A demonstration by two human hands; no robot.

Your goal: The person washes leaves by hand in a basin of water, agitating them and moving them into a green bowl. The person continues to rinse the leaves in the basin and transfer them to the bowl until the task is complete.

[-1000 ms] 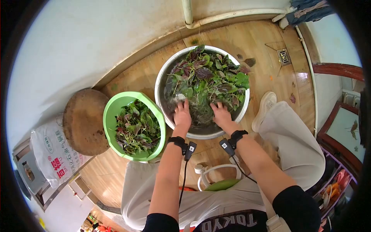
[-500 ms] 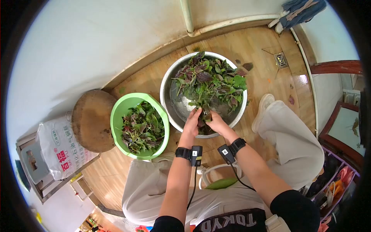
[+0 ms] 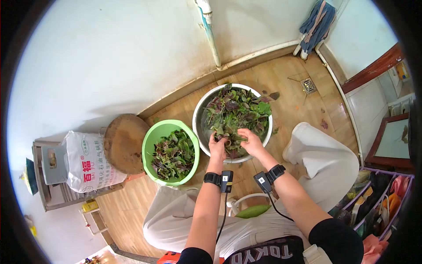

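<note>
A round metal basin holds water and a heap of purple-and-green leafy greens. At its near side my left hand is closed around some of the leafy greens. Just to the right, my right hand pinches leaves of the same bunch between thumb and fingers. Leaves partly hide the fingertips of both hands. A light green plastic basin on the left contains more of these greens, and neither hand touches it.
A round wooden board leans beside a white printed bag at left. Along the back wall run pipes, with a mop in the corner. A floor drain lies at right, above a purple-edged rack.
My hands have come apart slightly and risen a little from the basin's near rim, the leaves now spread between them. The camera view has shifted, so the surroundings sit differently in frame.
</note>
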